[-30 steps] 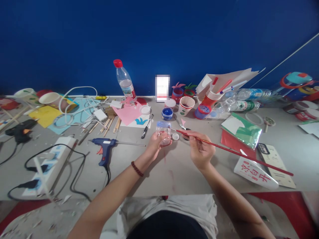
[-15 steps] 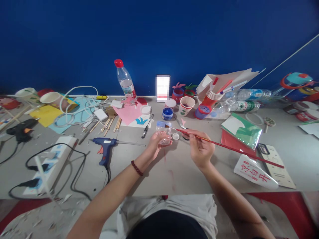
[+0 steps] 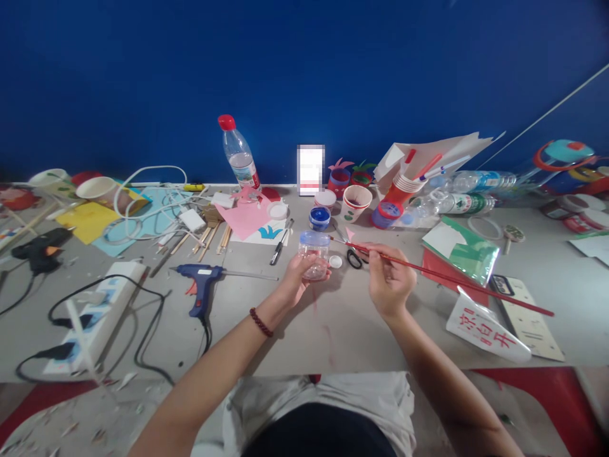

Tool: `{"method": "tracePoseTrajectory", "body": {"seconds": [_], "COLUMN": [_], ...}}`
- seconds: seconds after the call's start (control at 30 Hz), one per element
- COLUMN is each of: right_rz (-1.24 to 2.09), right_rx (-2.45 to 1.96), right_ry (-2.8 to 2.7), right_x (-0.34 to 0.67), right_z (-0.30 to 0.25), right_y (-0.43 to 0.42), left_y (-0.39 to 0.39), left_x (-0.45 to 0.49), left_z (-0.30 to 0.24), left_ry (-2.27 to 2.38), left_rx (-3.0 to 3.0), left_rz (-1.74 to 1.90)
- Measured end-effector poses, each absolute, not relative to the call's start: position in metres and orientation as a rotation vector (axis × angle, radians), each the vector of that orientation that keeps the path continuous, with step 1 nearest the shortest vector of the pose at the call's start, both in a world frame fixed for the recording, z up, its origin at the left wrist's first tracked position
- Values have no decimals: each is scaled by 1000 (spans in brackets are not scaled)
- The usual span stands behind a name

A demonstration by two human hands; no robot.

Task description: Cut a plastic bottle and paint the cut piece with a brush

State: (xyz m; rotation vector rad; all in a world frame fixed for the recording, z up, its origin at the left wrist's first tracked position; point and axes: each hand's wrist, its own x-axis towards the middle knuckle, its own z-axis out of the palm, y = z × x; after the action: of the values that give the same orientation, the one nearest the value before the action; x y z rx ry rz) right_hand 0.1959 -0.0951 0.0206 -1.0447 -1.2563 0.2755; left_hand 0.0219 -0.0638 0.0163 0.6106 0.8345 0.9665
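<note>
In my left hand (image 3: 301, 274) is a clear plastic bottle piece (image 3: 314, 259), its far end coated with blue paint. My right hand (image 3: 391, 279) pinches a long red paintbrush (image 3: 442, 277). The brush's bristles point left and sit just right of the blue-painted end, seemingly apart from it. Just beyond the bottle piece stands an open jar of blue paint (image 3: 319, 218). A small white cap (image 3: 335, 261) lies to the right of the bottle piece. Scissors (image 3: 354, 258) with black handles lie partly under the brush.
A blue hot glue gun (image 3: 202, 282) and a white power strip (image 3: 102, 314) with trailing cords lie left. A tilted red-capped bottle (image 3: 239, 155) is at the back. A paper cup (image 3: 356, 203) with dark liquid stands beyond the scissors. Green card (image 3: 471, 247) lies right.
My right hand has moved slightly right, drawing the brush tip off the bottle piece's blue-painted end. More of the scissors' handles now shows. My left hand is nearly still.
</note>
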Motion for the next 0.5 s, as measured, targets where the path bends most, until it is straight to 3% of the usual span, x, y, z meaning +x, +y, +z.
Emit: {"method": "tracePoseTrajectory", "body": {"seconds": [0.5], "right_rz": [199], "right_rx": [-973], "right_ry": [-1349], "right_x": [189], "right_z": [27], "right_y": [-103], "left_y": [-67], "left_x": [27], "left_z": [13], "left_ry": [915], "left_rx": [648], "left_rz": [1001]}}
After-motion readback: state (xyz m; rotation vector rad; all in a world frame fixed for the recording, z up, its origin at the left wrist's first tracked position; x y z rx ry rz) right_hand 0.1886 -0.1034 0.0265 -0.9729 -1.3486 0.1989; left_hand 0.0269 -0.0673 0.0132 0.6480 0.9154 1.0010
